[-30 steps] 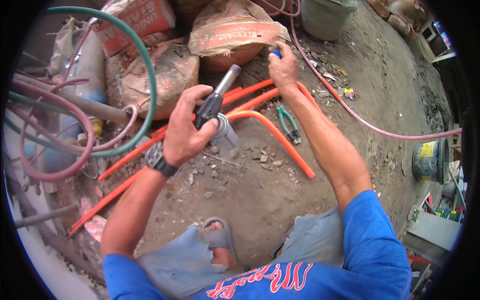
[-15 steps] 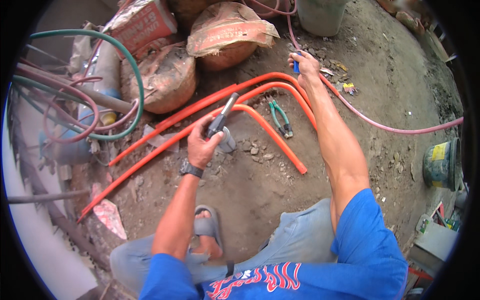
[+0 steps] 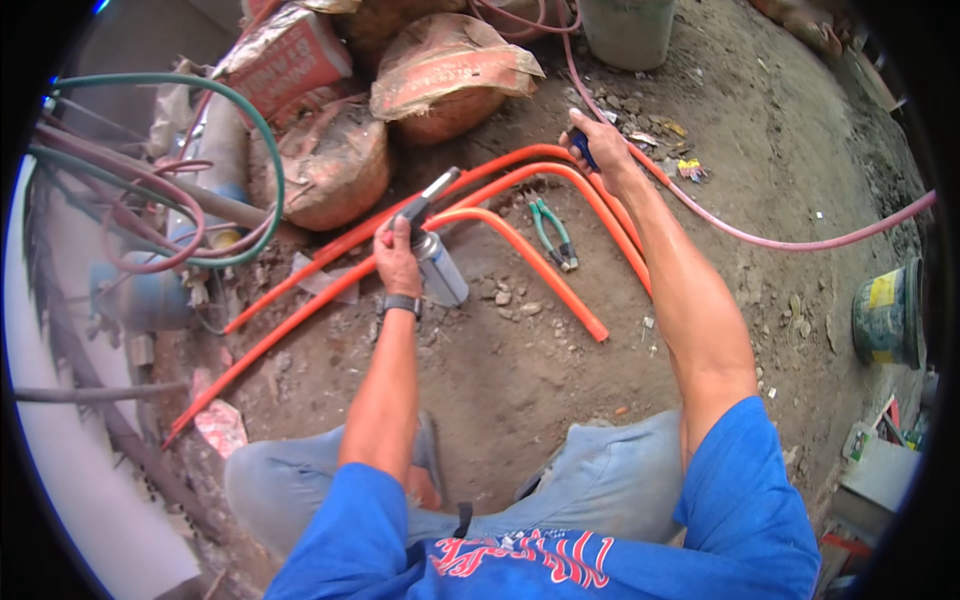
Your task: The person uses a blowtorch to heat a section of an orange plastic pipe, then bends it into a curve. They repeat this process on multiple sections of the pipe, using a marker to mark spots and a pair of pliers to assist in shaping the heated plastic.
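Note:
My left hand [image 3: 398, 258] grips a blow torch [image 3: 442, 270] with a silver canister, black head and metal nozzle pointing up and right. My right hand [image 3: 598, 152] is closed on a small blue object [image 3: 582, 150], probably a lighter. Bent orange pipes [image 3: 543, 270] lie on the ground under and beside the torch and my right hand, some long, one shorter. Green-handled pliers [image 3: 550, 230] lie between the pipes, below my right hand.
Torn, dirty sacks [image 3: 450, 70] are piled beyond the pipes. Coiled green and pink hoses [image 3: 272, 150] lie over grey pipes at left; a pink hose [image 3: 790, 243] crosses the right side. Buckets [image 3: 885, 320] stand at right and top [image 3: 625, 30]. Rubble [image 3: 505, 298] lies on the dirt ground.
My left hand has shifted up from half a second ago, with the torch still in it. My right hand has moved slightly down and left, still holding the blue object.

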Demonstrator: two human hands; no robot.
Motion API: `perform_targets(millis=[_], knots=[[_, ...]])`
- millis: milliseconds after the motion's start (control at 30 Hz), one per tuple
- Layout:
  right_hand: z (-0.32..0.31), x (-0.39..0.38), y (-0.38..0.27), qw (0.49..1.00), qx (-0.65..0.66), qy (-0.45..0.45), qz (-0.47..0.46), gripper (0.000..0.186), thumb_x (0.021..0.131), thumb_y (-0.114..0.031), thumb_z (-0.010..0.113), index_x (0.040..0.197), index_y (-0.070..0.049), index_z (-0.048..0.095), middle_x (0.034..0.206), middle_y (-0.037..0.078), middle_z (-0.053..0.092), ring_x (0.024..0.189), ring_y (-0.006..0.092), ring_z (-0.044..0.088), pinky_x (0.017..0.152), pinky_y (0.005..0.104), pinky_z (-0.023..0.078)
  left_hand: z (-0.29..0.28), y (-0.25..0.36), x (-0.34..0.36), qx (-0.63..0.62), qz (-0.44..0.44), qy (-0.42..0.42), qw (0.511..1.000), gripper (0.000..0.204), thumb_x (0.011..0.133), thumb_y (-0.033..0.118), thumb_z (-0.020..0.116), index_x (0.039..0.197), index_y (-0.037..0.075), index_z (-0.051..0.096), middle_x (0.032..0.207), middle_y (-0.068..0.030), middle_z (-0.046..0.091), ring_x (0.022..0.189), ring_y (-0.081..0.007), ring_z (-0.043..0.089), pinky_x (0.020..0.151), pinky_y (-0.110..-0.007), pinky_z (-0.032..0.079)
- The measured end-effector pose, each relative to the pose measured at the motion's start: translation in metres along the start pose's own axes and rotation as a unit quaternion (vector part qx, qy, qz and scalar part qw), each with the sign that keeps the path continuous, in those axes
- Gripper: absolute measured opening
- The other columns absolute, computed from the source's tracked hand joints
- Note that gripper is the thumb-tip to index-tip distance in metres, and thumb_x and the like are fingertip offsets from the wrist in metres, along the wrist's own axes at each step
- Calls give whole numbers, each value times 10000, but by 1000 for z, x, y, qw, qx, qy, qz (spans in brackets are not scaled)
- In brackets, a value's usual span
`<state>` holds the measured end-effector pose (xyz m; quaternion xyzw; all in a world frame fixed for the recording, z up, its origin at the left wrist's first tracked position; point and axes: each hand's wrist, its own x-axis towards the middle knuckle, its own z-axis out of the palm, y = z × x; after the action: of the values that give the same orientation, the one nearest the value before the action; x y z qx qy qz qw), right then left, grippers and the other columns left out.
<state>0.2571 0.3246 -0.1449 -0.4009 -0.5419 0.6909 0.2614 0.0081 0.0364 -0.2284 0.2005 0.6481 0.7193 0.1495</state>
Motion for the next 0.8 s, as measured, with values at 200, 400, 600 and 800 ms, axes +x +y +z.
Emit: perform_targets(millis=[200, 400, 600, 800], knots=[[17, -1, 9, 998, -11, -26, 51, 512, 1016, -492, 535, 755, -74, 674, 572, -19, 547, 468, 111, 493, 444, 297, 358, -5, 57, 2, -89, -87, -36, 992, 649, 1041, 652, 525, 1102, 22, 666, 889, -86, 714, 721, -199, 696, 666, -391, 618], [98, -3, 7, 989, -21, -140, 51, 472, 1008, -449, 545, 745, -75, 657, 578, -23, 526, 470, 106, 464, 453, 292, 359, -22, 90, 0, -94, -83, -47, 991, 726, 1056, 678, 454, 1174, 2, 693, 994, -133, 744, 758, -215, 709, 714, -378, 623], [145, -13, -2, 977, 30, -207, -31, 411, 1017, -356, 541, 765, -56, 663, 607, 17, 567, 478, 120, 482, 445, 294, 374, -41, 111, -6, -138, -145, -62, 978, 701, 1060, 667, 454, 1139, 17, 706, 935, -115, 752, 768, -216, 731, 689, -372, 630], [158, -23, -6, 969, 97, -222, -55, 339, 1012, -303, 536, 802, -50, 620, 591, 24, 527, 437, 103, 421, 398, 285, 314, -33, 115, -1, -99, -146, -15, 984, 746, 1038, 719, 435, 1042, 21, 698, 822, -141, 726, 639, -237, 719, 564, -378, 626]])
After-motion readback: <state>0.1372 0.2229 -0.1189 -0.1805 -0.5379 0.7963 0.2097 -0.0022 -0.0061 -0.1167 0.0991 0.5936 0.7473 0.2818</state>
